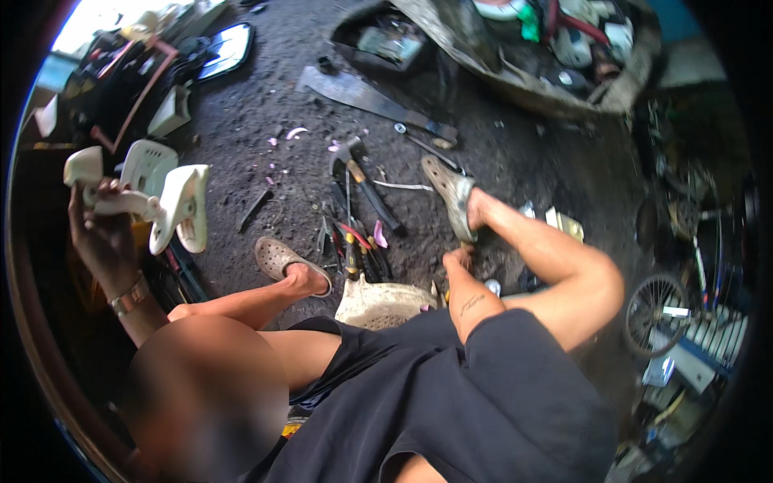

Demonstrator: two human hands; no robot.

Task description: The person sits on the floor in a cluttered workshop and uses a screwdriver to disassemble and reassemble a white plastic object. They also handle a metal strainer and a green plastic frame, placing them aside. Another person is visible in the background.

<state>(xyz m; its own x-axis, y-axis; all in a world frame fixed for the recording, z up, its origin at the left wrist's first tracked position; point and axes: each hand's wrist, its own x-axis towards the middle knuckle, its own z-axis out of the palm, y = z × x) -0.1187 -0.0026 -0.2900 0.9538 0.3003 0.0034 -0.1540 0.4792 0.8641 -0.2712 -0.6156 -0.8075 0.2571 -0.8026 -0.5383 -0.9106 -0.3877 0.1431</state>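
At the far left my left hand (113, 229), a metal watch on its wrist, is closed around a white plastic piece (121, 203). A rounded block tops one end of that piece, and broad curved flaps hang at the other. A slotted white plastic part (149, 165) shows just behind it. My right hand (459, 258) is low beside my right clog (451, 193), fingers bent; anything in them is hidden. Between my feet lie a claw hammer (366, 185), a yellow-handled screwdriver (352, 262) and several pliers (378, 249). A cream plastic piece with holes (386, 302) rests between my legs.
A wide saw-like blade (370, 101) lies ahead on the dark floor, beside a black box (382, 40). Beyond stands a large sack (547, 88) of scrap. A heap of odds and ends (121, 80) fills the far left. At right is a spoked wheel (656, 314).
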